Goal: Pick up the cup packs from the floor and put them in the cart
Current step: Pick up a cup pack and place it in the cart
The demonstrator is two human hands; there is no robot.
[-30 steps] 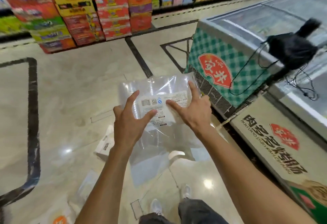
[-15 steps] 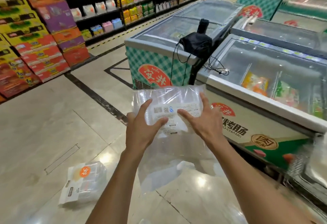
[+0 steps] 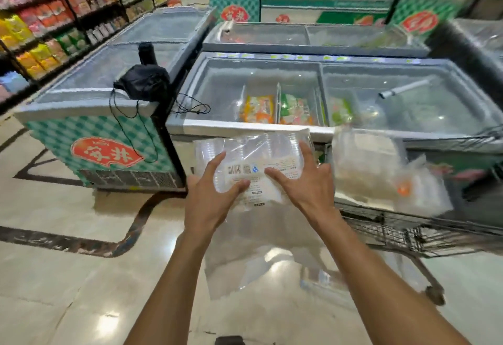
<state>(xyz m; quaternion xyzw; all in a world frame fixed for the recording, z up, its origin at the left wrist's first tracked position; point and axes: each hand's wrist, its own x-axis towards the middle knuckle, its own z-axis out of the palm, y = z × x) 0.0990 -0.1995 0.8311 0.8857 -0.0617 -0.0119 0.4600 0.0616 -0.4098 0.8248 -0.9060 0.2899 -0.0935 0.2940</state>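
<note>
A clear plastic pack of cups with a white barcode label is held up in front of me at chest height. My left hand grips its left side and my right hand grips its right side. Loose clear wrap hangs down below the pack. The wire cart stands to the right, just beyond my right hand. Other clear cup packs lie in it, one with an orange mark. The held pack is left of the cart's basket, not over it.
A glass-topped chest freezer with frozen food packs stands right behind the cart. A green checked freezer with a black bag and cords on top is at the left. Stocked shelves line the far left. Shiny tiled floor lies below.
The view has swung right and up from the floor to the freezers, and the cart has come into view. Both hands keep the same hold on the pack, carried toward the cart.
</note>
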